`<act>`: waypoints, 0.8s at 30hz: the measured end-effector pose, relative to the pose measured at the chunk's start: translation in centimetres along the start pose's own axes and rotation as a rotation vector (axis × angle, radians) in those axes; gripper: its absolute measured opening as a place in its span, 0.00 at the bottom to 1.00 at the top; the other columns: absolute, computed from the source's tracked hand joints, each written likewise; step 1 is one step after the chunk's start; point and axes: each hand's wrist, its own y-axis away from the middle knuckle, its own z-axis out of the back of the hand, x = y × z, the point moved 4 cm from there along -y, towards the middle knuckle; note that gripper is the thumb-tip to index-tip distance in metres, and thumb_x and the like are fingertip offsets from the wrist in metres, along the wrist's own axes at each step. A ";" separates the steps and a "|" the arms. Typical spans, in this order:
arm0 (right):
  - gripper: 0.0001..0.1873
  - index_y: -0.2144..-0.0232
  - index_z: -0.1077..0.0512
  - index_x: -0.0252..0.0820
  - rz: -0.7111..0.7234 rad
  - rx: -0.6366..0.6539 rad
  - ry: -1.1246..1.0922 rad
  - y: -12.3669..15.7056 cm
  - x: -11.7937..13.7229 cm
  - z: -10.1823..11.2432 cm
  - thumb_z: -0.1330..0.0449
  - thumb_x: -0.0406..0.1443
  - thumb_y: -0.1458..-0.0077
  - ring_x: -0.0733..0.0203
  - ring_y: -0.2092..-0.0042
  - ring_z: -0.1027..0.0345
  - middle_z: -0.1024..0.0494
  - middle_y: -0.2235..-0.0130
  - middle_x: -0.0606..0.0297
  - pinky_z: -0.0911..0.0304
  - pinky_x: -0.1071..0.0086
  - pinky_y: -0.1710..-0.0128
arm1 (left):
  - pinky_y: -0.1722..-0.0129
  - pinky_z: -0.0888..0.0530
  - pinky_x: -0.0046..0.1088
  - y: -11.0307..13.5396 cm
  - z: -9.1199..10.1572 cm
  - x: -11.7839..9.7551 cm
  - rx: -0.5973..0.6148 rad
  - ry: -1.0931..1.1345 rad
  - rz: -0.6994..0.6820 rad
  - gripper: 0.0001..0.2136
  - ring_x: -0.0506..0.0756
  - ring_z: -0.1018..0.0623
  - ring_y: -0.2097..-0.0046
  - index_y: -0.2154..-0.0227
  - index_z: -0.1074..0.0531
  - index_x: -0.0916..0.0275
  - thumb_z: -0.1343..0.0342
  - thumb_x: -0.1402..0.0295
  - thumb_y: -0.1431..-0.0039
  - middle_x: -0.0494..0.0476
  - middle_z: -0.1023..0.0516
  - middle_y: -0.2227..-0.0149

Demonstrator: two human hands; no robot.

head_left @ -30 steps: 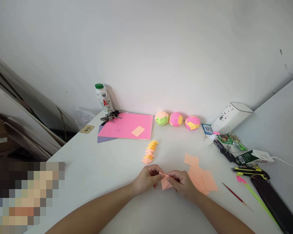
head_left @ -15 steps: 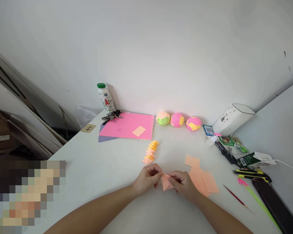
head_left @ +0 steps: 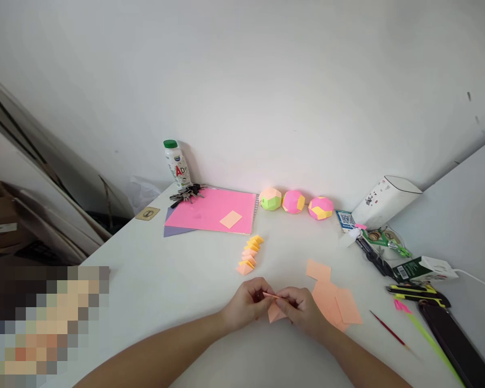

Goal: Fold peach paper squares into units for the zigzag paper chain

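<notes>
Both hands meet over the white table (head_left: 165, 280) near its front edge. My left hand (head_left: 246, 303) and my right hand (head_left: 303, 310) each pinch one small piece of orange paper (head_left: 274, 311) between fingertips, folding it just above the tabletop. Loose orange paper squares (head_left: 334, 302) lie right beside my right hand. A row of several folded orange and yellow paper units (head_left: 249, 253) sits a little beyond my left hand.
At the back stand a pink sheet (head_left: 212, 211) with an orange square, keys (head_left: 186, 193), a green-capped bottle (head_left: 177, 163) and three paper balls (head_left: 293, 202). On the right lie a white box (head_left: 383, 200), utility knife (head_left: 418, 292), red stick (head_left: 388, 330) and clutter.
My hands have drawn closer together on the orange paper and its top edge is folded flatter. The view shifted slightly; nothing else on the table moved.
</notes>
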 end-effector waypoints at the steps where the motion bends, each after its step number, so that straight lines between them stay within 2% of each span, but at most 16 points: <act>1: 0.16 0.70 0.25 0.38 0.009 -0.003 0.016 0.0 0.1 -0.1 0.46 0.43 0.44 0.69 0.81 0.49 0.41 0.83 0.72 0.53 0.74 0.82 | 0.83 0.40 0.20 0.0 0.0 -0.1 -0.017 -0.023 -0.007 0.06 0.44 0.38 0.82 0.76 0.35 0.64 0.45 0.68 0.50 0.45 0.37 0.81; 4: 0.16 0.72 0.26 0.38 0.016 -0.017 0.033 0.0 0.1 -0.1 0.46 0.43 0.44 0.69 0.81 0.50 0.41 0.83 0.72 0.53 0.74 0.81 | 0.84 0.42 0.19 -0.1 0.0 -0.3 -0.052 -0.050 -0.009 0.05 0.43 0.40 0.82 0.78 0.36 0.64 0.45 0.71 0.52 0.44 0.38 0.82; 8: 0.14 0.73 0.27 0.39 -0.018 -0.021 0.012 0.0 -0.3 0.2 0.45 0.42 0.44 0.69 0.80 0.47 0.38 0.81 0.71 0.51 0.74 0.81 | 0.85 0.43 0.19 0.0 0.5 -0.3 -0.075 0.032 0.044 0.06 0.43 0.41 0.85 0.78 0.39 0.63 0.47 0.70 0.52 0.41 0.40 0.85; 14: 0.12 0.74 0.30 0.39 -0.070 -0.002 -0.025 0.1 -0.4 0.4 0.45 0.41 0.44 0.68 0.79 0.46 0.38 0.80 0.71 0.50 0.74 0.81 | 0.85 0.42 0.20 0.1 0.5 -0.5 -0.044 0.088 0.052 0.06 0.44 0.40 0.84 0.76 0.38 0.63 0.47 0.68 0.51 0.42 0.39 0.84; 19: 0.06 0.69 0.30 0.39 0.027 -0.053 0.047 -0.2 0.6 0.0 0.45 0.36 0.46 0.67 0.75 0.45 0.34 0.76 0.69 0.47 0.73 0.76 | 0.84 0.42 0.20 0.0 0.2 -0.3 -0.052 -0.007 0.053 0.06 0.44 0.40 0.82 0.78 0.36 0.64 0.47 0.68 0.50 0.45 0.37 0.82; 24: 0.05 0.77 0.34 0.39 0.077 -0.130 0.067 -0.4 1.0 -0.4 0.46 0.32 0.51 0.68 0.76 0.46 0.36 0.79 0.71 0.48 0.74 0.77 | 0.83 0.42 0.20 0.0 0.1 -0.1 -0.057 -0.059 0.048 0.06 0.44 0.40 0.81 0.79 0.36 0.64 0.47 0.69 0.51 0.45 0.37 0.82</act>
